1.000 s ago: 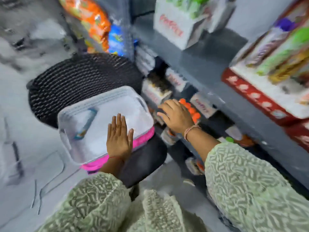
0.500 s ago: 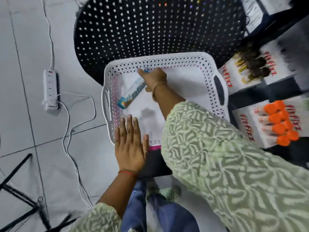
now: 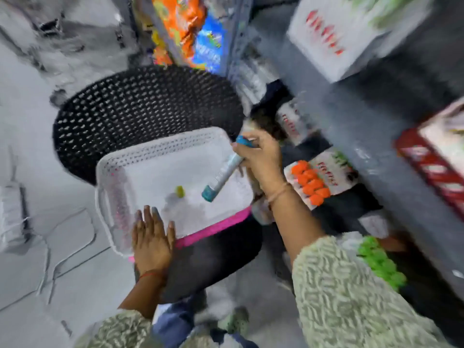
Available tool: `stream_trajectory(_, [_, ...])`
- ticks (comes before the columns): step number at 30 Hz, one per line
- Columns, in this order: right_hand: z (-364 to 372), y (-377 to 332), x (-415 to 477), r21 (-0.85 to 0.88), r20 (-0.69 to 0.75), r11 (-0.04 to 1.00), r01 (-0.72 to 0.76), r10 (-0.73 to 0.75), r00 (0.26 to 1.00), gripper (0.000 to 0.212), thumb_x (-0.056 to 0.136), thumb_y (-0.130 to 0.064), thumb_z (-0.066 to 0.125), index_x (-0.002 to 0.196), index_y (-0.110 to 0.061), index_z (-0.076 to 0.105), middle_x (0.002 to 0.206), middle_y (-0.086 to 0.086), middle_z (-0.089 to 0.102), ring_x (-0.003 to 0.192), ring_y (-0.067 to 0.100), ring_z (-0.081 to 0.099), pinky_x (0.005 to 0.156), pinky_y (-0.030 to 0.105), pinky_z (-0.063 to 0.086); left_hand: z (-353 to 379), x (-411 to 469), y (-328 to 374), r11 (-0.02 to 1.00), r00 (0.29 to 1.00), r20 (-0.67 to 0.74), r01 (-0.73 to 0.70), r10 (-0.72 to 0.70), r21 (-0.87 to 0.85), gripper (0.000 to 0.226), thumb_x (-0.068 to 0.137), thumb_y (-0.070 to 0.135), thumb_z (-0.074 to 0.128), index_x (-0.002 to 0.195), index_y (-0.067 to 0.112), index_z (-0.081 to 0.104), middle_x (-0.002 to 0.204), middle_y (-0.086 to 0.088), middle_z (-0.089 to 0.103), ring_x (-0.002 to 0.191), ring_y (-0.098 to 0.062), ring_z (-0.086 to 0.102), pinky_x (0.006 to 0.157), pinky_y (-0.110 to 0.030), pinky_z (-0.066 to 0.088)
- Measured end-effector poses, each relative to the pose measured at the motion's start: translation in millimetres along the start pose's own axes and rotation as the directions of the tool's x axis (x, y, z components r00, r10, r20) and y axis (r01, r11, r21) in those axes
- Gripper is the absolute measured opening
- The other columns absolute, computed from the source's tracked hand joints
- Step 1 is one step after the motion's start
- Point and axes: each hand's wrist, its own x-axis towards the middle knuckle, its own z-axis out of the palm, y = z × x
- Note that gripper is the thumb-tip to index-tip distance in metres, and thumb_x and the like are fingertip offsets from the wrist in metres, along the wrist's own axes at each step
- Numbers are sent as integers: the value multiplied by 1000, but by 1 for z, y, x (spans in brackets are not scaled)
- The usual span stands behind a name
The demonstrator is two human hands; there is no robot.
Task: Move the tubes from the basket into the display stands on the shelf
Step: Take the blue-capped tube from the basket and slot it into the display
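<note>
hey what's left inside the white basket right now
Inside the white basket, only a small yellow-green object lies on the floor. The left hand covers the near edge. The blue-capped tube is lifted in the right hand.

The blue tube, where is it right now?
In the head view the blue tube is in the right hand, lifted above the right side of the white basket, just left of the stand of orange-capped tubes.

Single head view, close, angled down over basket (image 3: 120, 172); blurred, perhaps tilted.

Basket (image 3: 160, 151): white perforated plastic. Tube (image 3: 223, 173): glossy plastic. Sleeve (image 3: 351, 292): textured cloth.
</note>
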Motion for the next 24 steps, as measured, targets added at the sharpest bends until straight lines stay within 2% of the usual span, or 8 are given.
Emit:
stream_trajectory(4, [-119, -61, -41, -115, -271, 976, 187, -212, 939, 26, 69, 0, 74, 83, -18, 61, 76, -5, 62, 67, -6, 57, 72, 19, 48, -14, 19, 115, 935, 945, -23, -326, 326, -139, 67, 95, 42, 17, 125, -12, 42, 130, -34, 46, 123, -47, 39, 102, -49, 25])
stream_trajectory(7, [-195, -106, -75, -217, -444, 948, 232, -307, 842, 29, 69, -2, 74, 77, -25, 57, 81, 1, 62, 67, 2, 55, 74, 29, 48, -27, 22, 220, 773, 787, -39, -613, 616, -161, 63, 94, 40, 19, 127, -9, 43, 131, -32, 46, 121, -47, 42, 101, -45, 20])
stream_trajectory(9, [-230, -131, -88, -295, -465, 921, 253, -370, 804, 33, 68, -2, 72, 72, -29, 54, 81, 3, 61, 71, 10, 54, 74, 31, 47, -30, 14, 272, 656, 672, -35, -733, 740, -179, 60, 92, 38, 25, 126, -8, 45, 131, -29, 48, 121, -45, 43, 104, -45, 24])
stream_trajectory(12, [-285, -163, -110, -496, -471, 851, 172, -430, 771, 27, 65, -2, 70, 74, -22, 54, 82, 5, 58, 69, 12, 50, 66, 19, 43, -30, -12, 330, 464, 475, 9, -856, 880, -227, 59, 93, 37, 24, 124, -8, 47, 128, -27, 52, 122, -42, 44, 106, -42, 27])
stream_trajectory(14, [-316, -181, -116, -649, -439, 759, 47, -424, 792, 23, 64, -5, 73, 76, -17, 58, 85, 9, 61, 71, 14, 51, 52, 9, 37, -29, -24, 349, 408, 404, 63, -888, 913, -211, 63, 92, 40, 19, 131, -6, 38, 139, -25, 41, 131, -37, 33, 110, -43, 21])
stream_trajectory(16, [-341, -194, -120, -742, -374, 670, -1, -412, 831, 26, 65, -6, 74, 87, -14, 63, 95, 11, 67, 81, 17, 56, 51, 9, 40, -24, -30, 359, 392, 371, 147, -908, 917, -149, 57, 97, 38, 20, 140, 1, 21, 151, -17, 21, 139, -27, 14, 114, -38, 8])
stream_trajectory(20, [-366, -206, -119, -894, -272, 439, -87, -379, 885, 33, 72, -23, 75, 102, -10, 70, 111, 13, 70, 105, 26, 61, 80, 26, 43, -18, -33, 363, 399, 380, 179, -913, 907, -82, 53, 99, 35, 16, 143, 5, 12, 154, -10, 11, 141, -22, 4, 114, -33, -1])
stream_trajectory(24, [-384, -209, -118, -897, -329, 395, -200, -291, 898, 42, 67, -29, 78, 103, -10, 69, 115, 12, 68, 106, 27, 60, 77, 27, 43, -16, -32, 363, 400, 379, 188, -912, 906, -92, 81, 80, 52, -8, 143, 6, 14, 154, -10, 13, 141, -21, 4, 113, -31, -3])
